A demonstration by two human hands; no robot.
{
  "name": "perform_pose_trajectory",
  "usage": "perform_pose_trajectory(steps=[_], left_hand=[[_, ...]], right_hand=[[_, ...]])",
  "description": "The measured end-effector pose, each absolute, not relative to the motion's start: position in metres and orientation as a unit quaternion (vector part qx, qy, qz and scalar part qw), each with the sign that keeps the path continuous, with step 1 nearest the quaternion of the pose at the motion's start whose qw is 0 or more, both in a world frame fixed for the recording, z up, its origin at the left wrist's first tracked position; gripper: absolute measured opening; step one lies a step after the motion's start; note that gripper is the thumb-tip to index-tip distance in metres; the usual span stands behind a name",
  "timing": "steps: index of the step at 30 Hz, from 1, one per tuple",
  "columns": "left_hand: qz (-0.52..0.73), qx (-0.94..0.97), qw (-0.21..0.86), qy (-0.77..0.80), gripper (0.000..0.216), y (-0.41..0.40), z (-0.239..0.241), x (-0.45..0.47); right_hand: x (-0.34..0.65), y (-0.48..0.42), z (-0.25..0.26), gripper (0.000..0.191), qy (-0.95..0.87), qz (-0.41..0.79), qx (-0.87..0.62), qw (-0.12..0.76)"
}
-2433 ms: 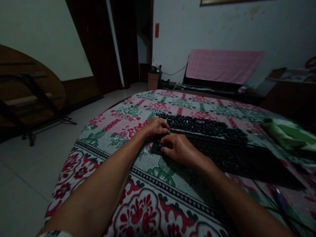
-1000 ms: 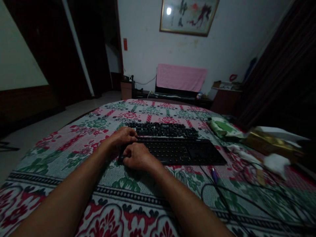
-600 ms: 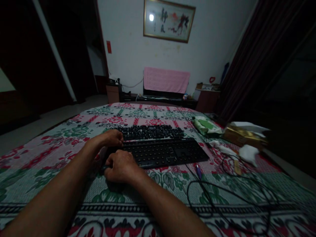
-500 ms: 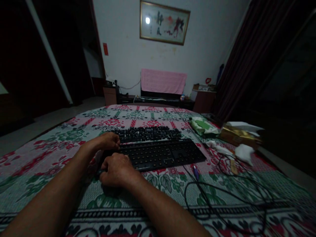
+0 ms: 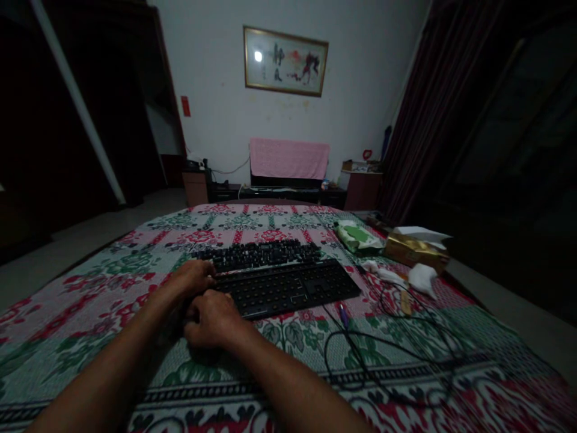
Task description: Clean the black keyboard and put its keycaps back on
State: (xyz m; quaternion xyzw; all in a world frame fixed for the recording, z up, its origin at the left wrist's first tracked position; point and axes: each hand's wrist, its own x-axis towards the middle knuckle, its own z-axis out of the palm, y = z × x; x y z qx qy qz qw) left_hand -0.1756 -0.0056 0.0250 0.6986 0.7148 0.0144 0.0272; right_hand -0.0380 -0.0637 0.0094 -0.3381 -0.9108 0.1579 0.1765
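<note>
A black computer keyboard [image 5: 288, 291], its keycaps off and rows of small key stems showing, lies on the patterned cloth. My left hand [image 5: 197, 276] is at its far left corner, fingers curled against it. At the near left corner my right hand [image 5: 215, 317] is closed around the edge, thumb low and fingers bent over the top. Both hands cover the left end, so the fingertips and anything small under them are hidden. Just beyond the keyboard, loose black keycaps [image 5: 265, 254] lie in a long heap.
Right of the keyboard are a purple-handled tool [image 5: 344, 316], a looping black cable [image 5: 383, 334], crumpled white tissue [image 5: 422, 278] and a small tan piece [image 5: 406, 303]. Farther back sit a green-and-white wipes pack [image 5: 358, 236] and a gold tissue box [image 5: 415, 249]. A patterned tablecloth [image 5: 135, 264] covers the table.
The whole view has shifted slightly, with the room appearing lower and farther left. Both hands stay at the keyboard's left end, with little visible change in their grip.
</note>
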Motion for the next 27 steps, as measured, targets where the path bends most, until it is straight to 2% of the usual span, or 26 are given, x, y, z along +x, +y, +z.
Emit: perform_pose_trajectory(steps=[3, 6, 9, 17, 27], left_hand=[[0.067, 0.701, -0.017, 0.710, 0.029, -0.021, 0.021, -0.173], [0.144, 0.716, -0.059, 0.681, 0.030, -0.035, 0.020, -0.161], [0.187, 0.751, -0.019, 0.633, 0.031, -0.043, 0.024, -0.143], [0.180, 0.815, 0.086, 0.544, 0.030, -0.052, 0.034, -0.098], [0.132, 0.843, 0.051, 0.519, 0.028, -0.042, 0.020, -0.094]], right_hand=[[-0.028, -0.065, 0.001, 0.024, -0.898, 0.129, -0.333, 0.256], [-0.010, -0.064, -0.001, 0.020, -0.884, 0.101, -0.359, 0.283], [0.013, -0.060, 0.000, 0.017, -0.869, 0.077, -0.395, 0.289], [0.059, -0.042, -0.010, 0.018, -0.824, 0.089, -0.454, 0.326], [0.065, -0.035, -0.019, 0.020, -0.814, 0.116, -0.444, 0.356]])
